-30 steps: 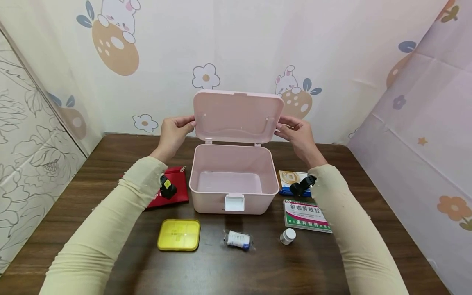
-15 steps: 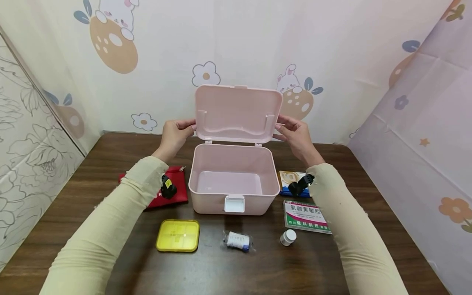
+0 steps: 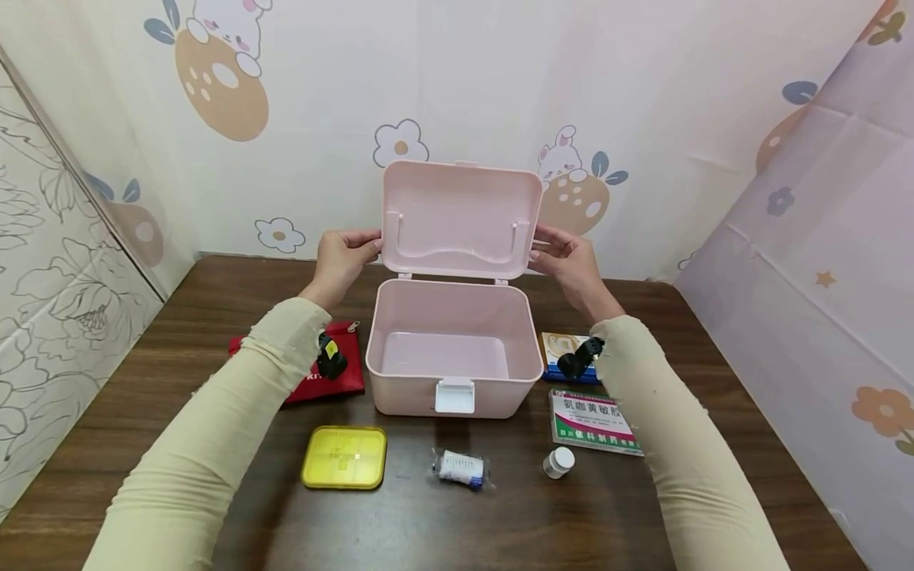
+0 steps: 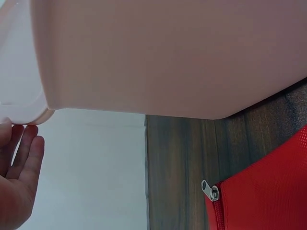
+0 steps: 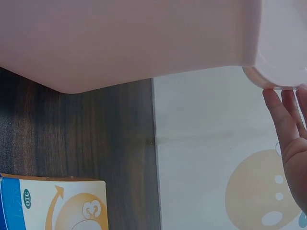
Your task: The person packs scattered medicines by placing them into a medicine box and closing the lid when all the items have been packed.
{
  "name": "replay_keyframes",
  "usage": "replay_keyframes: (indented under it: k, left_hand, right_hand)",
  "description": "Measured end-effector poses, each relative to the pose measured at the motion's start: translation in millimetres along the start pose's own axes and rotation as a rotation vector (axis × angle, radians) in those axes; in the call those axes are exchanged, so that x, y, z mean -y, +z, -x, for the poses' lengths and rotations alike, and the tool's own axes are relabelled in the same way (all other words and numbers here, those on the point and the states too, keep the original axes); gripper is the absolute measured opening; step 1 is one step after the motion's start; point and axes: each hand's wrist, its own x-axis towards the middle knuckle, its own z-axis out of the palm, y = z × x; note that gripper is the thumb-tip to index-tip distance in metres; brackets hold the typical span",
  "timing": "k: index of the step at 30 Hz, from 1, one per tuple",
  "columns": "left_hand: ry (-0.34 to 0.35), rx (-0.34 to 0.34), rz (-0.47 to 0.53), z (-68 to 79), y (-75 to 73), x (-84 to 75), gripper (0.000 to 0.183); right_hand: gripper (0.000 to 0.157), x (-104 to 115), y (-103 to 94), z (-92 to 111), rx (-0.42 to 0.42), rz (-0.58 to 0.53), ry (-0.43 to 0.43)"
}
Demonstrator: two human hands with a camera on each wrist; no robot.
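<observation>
A pink plastic storage box [image 3: 457,394] stands on the table with its hinged lid [image 3: 462,210] raised and leaning back. My left hand [image 3: 341,262] holds the lid's left edge, thumb in front and fingers at the rim; the left wrist view shows the fingertips against the lid's lower corner. On the opposite side my right hand [image 3: 574,266] holds the lid's right edge between thumb and fingers. In the right wrist view, fingers [image 5: 283,115] meet the lid's rim. The box's inside has a bare floor, and a white latch [image 3: 455,395] hangs on its front.
A red zippered pouch [image 3: 336,381] lies left of the box, partly under my left arm. Nearer are a yellow pill case [image 3: 345,457], a wrapped bandage roll [image 3: 460,468] and a small white bottle [image 3: 558,461]. Two medicine boxes, one green-and-white [image 3: 589,420], one blue-and-orange [image 3: 560,349], lie right.
The lid has tipped further back, and both hands have moved slightly inward with its edges. The box and the things around it have stayed in place.
</observation>
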Motion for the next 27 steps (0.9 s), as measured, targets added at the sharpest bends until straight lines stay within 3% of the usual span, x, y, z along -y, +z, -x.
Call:
replay_keyframes:
  k: [9, 20, 27]
  left_hand:
    - [0.005, -0.031, 0.056, -6.1, 4.2, 8.8, 0.027]
    - [-0.015, 0.032, 0.025, -5.0, 2.9, 13.6, 0.031]
    - [-0.087, 0.098, -0.001, -7.0, 2.4, 20.0, 0.036]
  right_hand:
    - [0.047, -8, 1.1, -3, -0.025, 0.015, 0.009]
    - [0.043, -18, 4.6, -6, -0.058, 0.009, 0.004]
    - [0.037, -23, 5.6, -7, -0.083, 0.163, 0.062]
